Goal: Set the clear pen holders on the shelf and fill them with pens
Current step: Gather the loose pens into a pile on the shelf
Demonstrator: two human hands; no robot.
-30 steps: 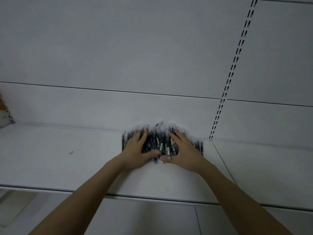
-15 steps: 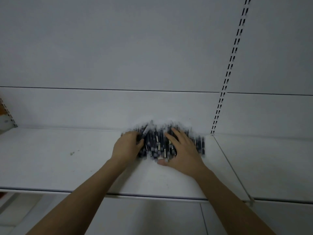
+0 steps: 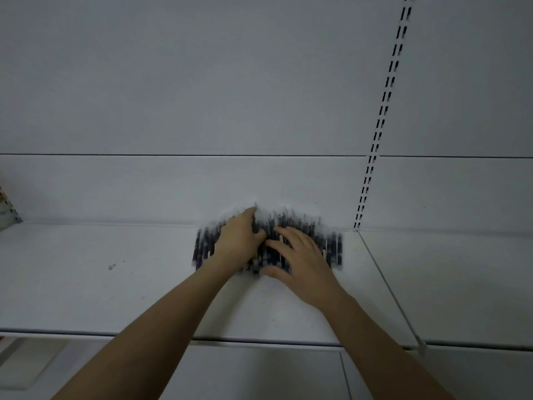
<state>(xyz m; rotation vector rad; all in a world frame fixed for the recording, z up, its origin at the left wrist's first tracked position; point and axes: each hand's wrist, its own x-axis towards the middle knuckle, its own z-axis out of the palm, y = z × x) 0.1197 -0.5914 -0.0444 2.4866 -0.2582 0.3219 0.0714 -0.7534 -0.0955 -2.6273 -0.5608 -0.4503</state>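
Observation:
A heap of dark pens (image 3: 331, 245) lies on the white shelf (image 3: 101, 284), pushed up against the back panel. My left hand (image 3: 236, 241) is on the left half of the heap, its fingers curled round a few pens near the middle. My right hand (image 3: 300, 258) lies flat on the right half with fingers spread and the thumb at the heap's front edge. No clear pen holder shows in this view. The pens under both hands are hidden.
A slotted upright (image 3: 375, 145) runs up the back panel right of the heap. A seam (image 3: 386, 284) divides this shelf from the shelf board to its right. A small dark speck (image 3: 112, 266) lies on the shelf at the left.
My left hand has shifted right toward the middle of the heap and its fingers have curled round pens. My right hand stays flat on the right half.

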